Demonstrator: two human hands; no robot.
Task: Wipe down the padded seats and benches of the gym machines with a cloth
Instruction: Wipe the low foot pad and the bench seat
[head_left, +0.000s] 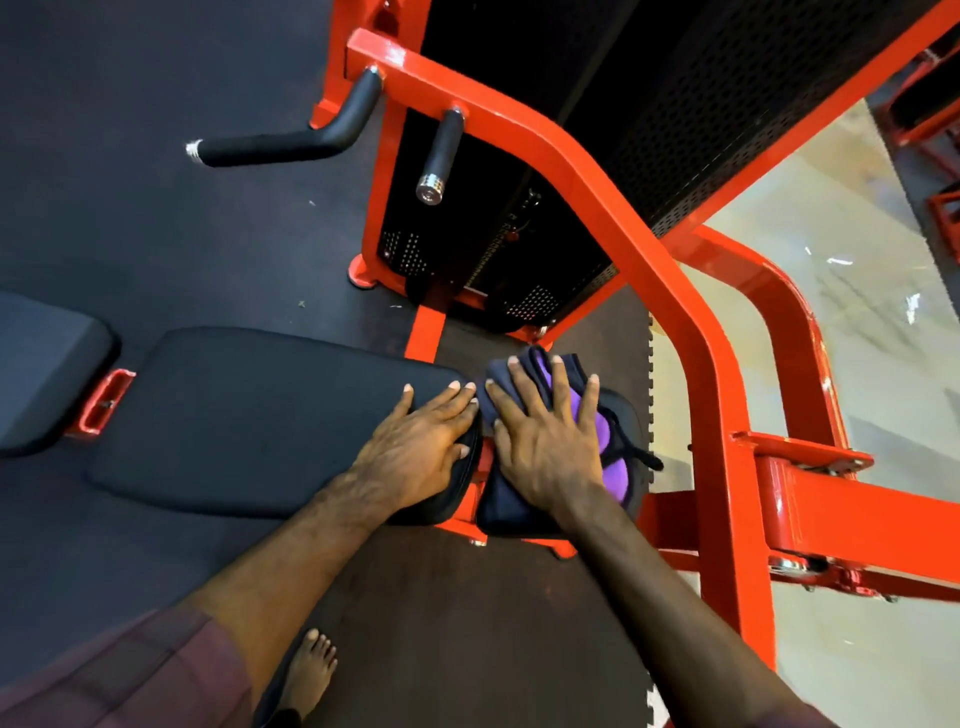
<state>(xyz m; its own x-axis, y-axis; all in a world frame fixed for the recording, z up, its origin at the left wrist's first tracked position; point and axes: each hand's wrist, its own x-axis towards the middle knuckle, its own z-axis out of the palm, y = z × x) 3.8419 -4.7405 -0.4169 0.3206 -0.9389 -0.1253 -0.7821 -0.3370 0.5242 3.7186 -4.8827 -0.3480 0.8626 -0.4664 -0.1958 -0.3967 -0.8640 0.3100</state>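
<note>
A long black padded bench (249, 415) lies across the middle of the view on a red frame. My left hand (421, 447) rests flat on its right end, fingers straight. Right beside it is a smaller black seat pad (511, 512), mostly covered by a dark blue and purple cloth (605, 457). My right hand (545, 441) presses flat on the cloth with fingers spread. Another black pad (47, 384) sits at the far left.
A red machine frame (691, 322) curves closely around the right side of the seat. Two black handles (291, 140) stick out above the bench, in front of a perforated black weight-stack cover (675, 130). The floor is dark rubber mat; my bare foot (309, 670) stands below.
</note>
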